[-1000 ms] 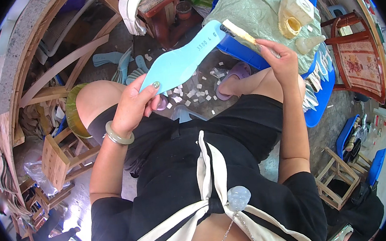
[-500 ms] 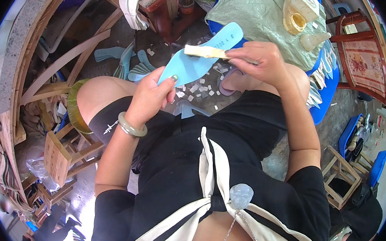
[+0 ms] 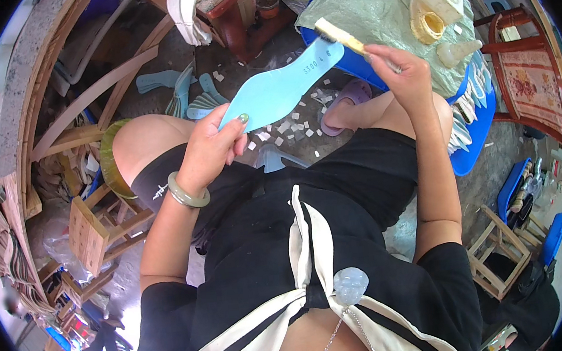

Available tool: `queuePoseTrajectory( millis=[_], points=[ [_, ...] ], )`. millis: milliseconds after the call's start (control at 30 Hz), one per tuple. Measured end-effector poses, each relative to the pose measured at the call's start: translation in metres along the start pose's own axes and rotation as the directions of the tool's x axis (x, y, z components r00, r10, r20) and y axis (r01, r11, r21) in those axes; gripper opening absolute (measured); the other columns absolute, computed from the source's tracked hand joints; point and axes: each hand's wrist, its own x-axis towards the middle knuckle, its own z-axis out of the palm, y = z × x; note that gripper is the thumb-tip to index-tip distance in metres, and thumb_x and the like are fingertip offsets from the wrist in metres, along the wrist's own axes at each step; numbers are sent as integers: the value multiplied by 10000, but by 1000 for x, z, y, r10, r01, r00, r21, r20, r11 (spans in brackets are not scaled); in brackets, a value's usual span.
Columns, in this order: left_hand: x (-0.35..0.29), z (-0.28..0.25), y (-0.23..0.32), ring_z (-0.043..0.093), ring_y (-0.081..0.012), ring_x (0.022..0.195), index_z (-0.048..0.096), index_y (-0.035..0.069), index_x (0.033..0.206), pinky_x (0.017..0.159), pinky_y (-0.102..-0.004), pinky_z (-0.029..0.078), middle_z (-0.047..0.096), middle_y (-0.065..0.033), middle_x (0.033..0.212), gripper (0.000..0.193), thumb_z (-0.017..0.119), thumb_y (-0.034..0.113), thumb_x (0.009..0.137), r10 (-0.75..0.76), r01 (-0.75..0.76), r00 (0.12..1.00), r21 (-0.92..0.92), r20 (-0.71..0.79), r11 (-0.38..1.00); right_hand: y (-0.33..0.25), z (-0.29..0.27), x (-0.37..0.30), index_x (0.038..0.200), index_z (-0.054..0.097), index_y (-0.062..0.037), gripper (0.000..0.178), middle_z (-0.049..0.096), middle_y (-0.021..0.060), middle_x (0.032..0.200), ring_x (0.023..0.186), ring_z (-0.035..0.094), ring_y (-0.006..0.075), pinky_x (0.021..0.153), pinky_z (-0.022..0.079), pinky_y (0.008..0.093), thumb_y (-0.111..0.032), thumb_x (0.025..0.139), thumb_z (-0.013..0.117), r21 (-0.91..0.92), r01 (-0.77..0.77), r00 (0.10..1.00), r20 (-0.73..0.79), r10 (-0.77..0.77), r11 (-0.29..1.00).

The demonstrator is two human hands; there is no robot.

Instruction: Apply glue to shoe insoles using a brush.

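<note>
My left hand (image 3: 214, 138) pinches the wide end of a light blue shoe insole (image 3: 274, 96), thumb on top, out over my knees. The insole's narrow end points up and to the right, with dark printed marks near it. In my right hand (image 3: 402, 71) is a brush (image 3: 343, 35) with a pale, glue-coated handle and dark bristles. Its bristle end is at the narrow tip of the insole; whether they touch I cannot tell. A crusted yellowish glue pot (image 3: 430, 27) stands on a green woven sheet (image 3: 360, 8), beyond my right hand.
More blue insoles (image 3: 176, 84) lie on the floor at the far left. Small white scraps (image 3: 283, 127) are scattered between my feet. A blue tub (image 3: 468, 139) and a wooden chair (image 3: 527, 80) stand at the right. A wooden stool (image 3: 92, 232) is at the left.
The brush has moved from the middle of the insole up and right to its narrow tip. My right hand has lifted away with it; the insole has shifted slightly down and left.
</note>
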Motion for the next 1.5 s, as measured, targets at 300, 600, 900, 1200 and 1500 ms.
queuePoseTrajectory(
  millis=[300, 600, 900, 1200, 1500],
  points=[
    [24, 20, -9, 340, -36, 442, 536, 32, 1028, 412, -167, 276, 466, 4, 582, 178, 497, 171, 925, 8, 5, 999, -342, 37, 940, 17, 5, -33, 946, 711, -56, 163, 703, 99, 877, 793, 678, 169, 712, 512, 262, -118, 798, 680, 74, -31, 972, -231, 48, 997],
    [92, 58, 16, 306, -31, 432, 514, 61, 974, 396, -178, 222, 427, 27, 565, 131, 508, 177, 914, 6, -4, 1000, -414, 3, 910, 26, 15, -66, 1018, 685, -19, 201, 676, 39, 818, 681, 584, 75, 597, 453, 209, -48, 825, 639, 576, -224, 973, 85, 214, 786],
    [270, 134, 134, 606, -406, 831, 456, 36, 1262, 700, -463, 482, 630, -253, 840, 415, 411, 168, 871, 720, -497, 693, 743, 29, 449, 55, -10, -67, 1041, 665, 20, 216, 654, 15, 887, 699, 509, 39, 610, 385, 176, -45, 841, 618, 886, -227, 903, 36, 429, 404],
    [383, 201, 159, 631, -363, 853, 340, 124, 1384, 706, -447, 513, 554, -229, 1056, 483, 390, 129, 904, 661, -329, 718, 943, 219, 45, 60, -24, -65, 1018, 650, 55, 214, 588, 35, 783, 628, 469, 61, 565, 347, 194, -36, 829, 613, 907, -162, 887, -39, 460, 388],
    [343, 165, 107, 538, -306, 1006, 452, 173, 1301, 792, -411, 474, 487, -160, 1092, 529, 636, 275, 815, 708, -496, 601, 868, 370, -32, 83, -20, -81, 1080, 594, 73, 309, 471, -22, 628, 481, 361, 49, 441, 250, 204, -139, 855, 613, 914, -127, 879, -76, 470, 386]
  ],
)
